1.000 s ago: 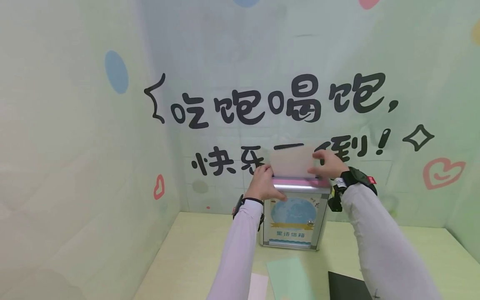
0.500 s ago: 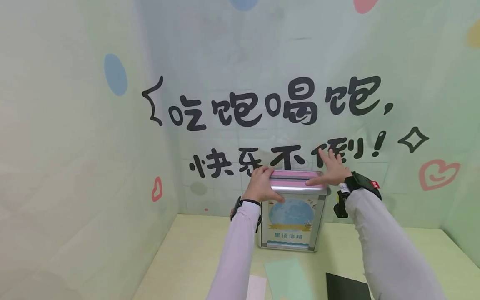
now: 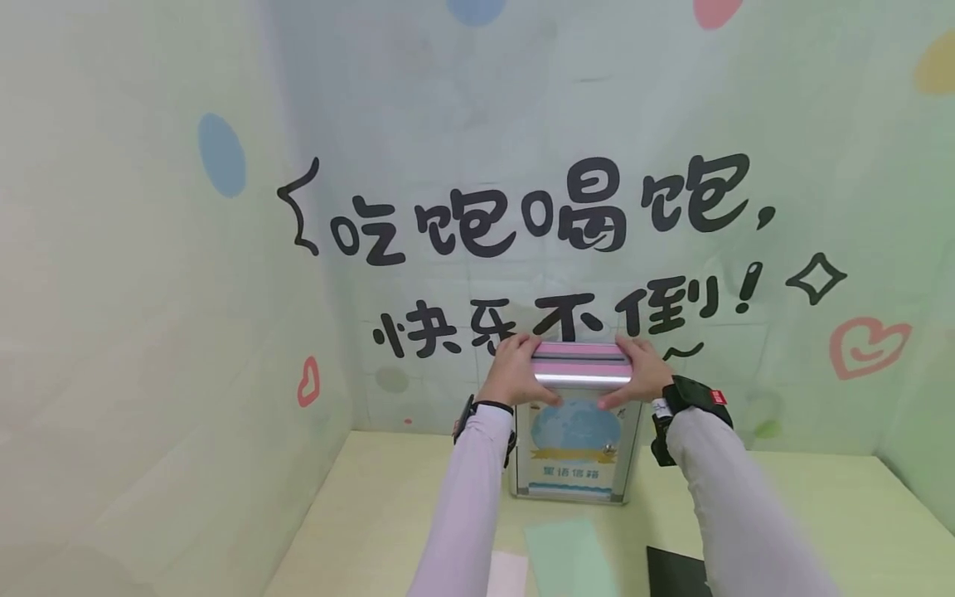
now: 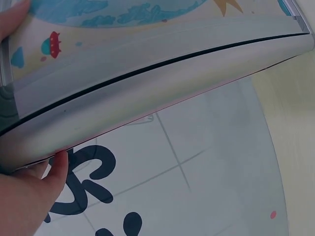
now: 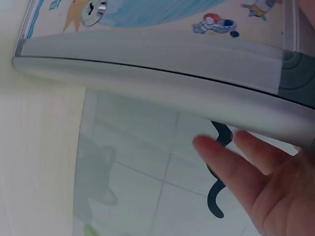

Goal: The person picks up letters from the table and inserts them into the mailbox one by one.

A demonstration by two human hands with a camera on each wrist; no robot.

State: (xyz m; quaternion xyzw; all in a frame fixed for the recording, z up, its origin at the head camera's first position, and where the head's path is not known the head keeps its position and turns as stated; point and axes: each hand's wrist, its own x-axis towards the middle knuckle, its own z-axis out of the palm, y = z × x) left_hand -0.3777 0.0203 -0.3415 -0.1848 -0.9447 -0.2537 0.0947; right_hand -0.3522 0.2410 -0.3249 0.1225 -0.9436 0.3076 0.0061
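Observation:
A letter box (image 3: 574, 448) stands upright on the table, with a dark slot across its pink top and a blue globe picture on its front. My left hand (image 3: 516, 371) grips its top left corner, thumb in front and fingers over the top. At the other end, my right hand (image 3: 640, 373) holds the top right corner in a like way. From the right wrist view, some fingers (image 5: 231, 167) stretch past the box's back edge, and a round lock (image 5: 93, 11) shows on the front. Inside the box cannot be seen.
In front of the box lie a pale green sheet (image 3: 570, 554), a pale pink sheet (image 3: 509, 574) and a black sheet (image 3: 674, 572). A printed wall (image 3: 462, 124) with large black characters rises close behind, and another wall (image 3: 134, 332) bounds the left.
A pale sheet that my right hand held at the slot has gone out of sight. The right hand spread, then moved to the box's right corner. My left hand kept its grip.

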